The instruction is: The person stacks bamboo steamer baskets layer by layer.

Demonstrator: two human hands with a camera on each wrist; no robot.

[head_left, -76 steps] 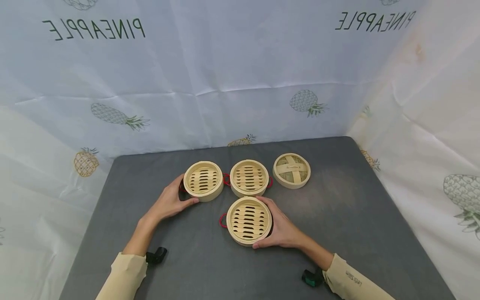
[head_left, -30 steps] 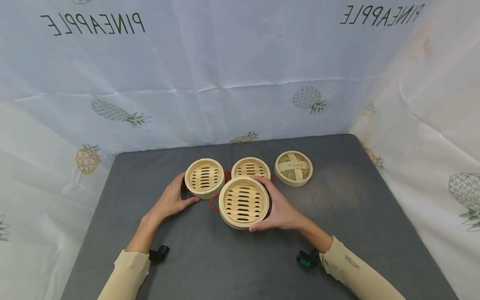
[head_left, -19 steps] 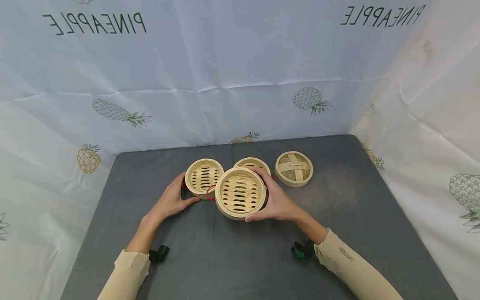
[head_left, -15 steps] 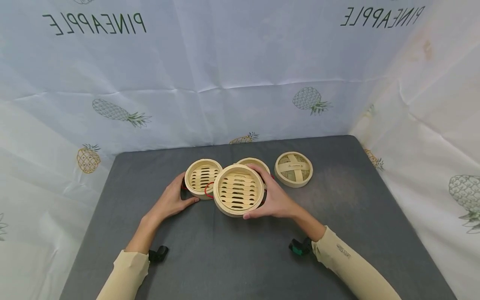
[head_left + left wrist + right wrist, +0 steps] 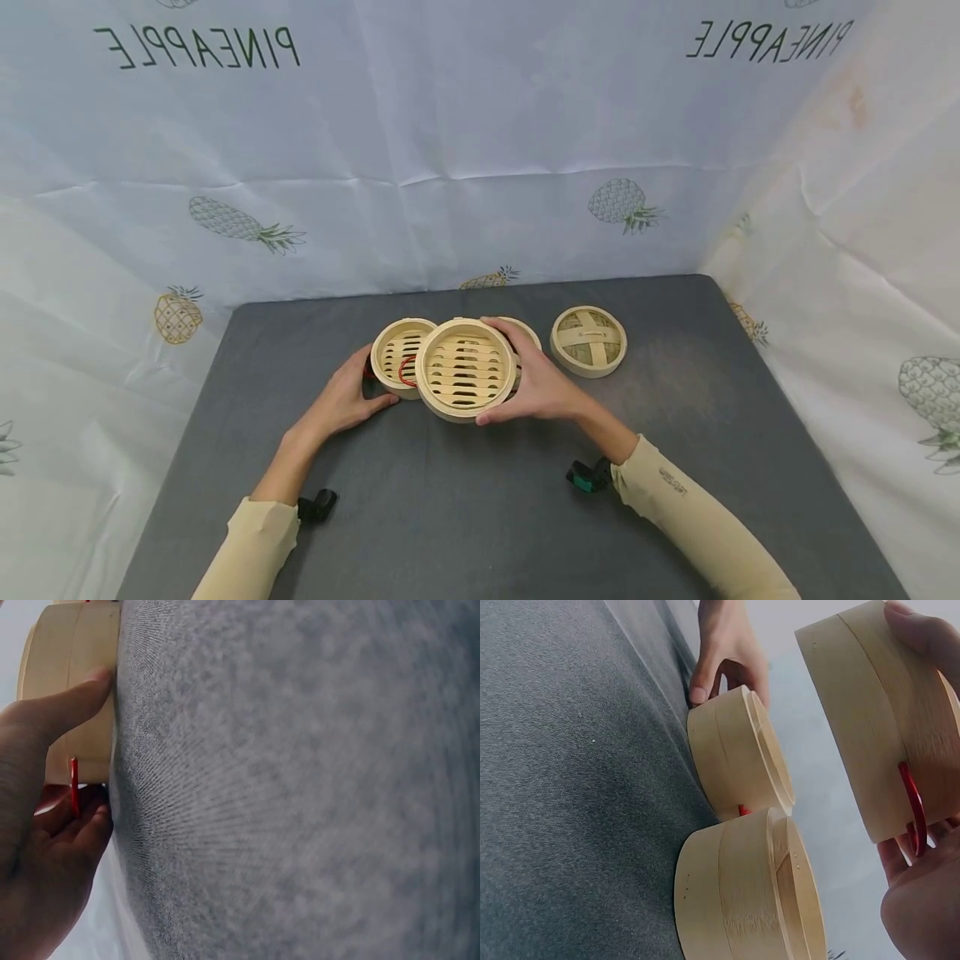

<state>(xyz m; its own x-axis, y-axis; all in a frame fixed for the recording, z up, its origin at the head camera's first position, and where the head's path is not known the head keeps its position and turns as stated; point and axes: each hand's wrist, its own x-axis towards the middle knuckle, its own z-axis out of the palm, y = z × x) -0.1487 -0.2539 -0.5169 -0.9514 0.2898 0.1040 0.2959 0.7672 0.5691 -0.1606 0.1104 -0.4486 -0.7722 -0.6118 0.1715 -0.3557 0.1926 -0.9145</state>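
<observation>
R hand [image 5: 536, 385] grips a lifted steamer tray [image 5: 465, 368] by its rim, off the grey table [image 5: 675, 467], hovering partly over the left tray [image 5: 396, 354] and the middle tray [image 5: 742, 892]. L hand [image 5: 341, 402] cups the left tray's outer wall, thumb on its side. Lid [image 5: 588, 340] sits to the right of the lifted tray, apart, w/ crossed slats facing up.

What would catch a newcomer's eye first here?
The right hand holds a bamboo steamer tray lifted off the grey table, part-way over the left tray that the left hand grips. A third tray sits behind the lifted one, and a woven lid lies apart to the right.
</observation>
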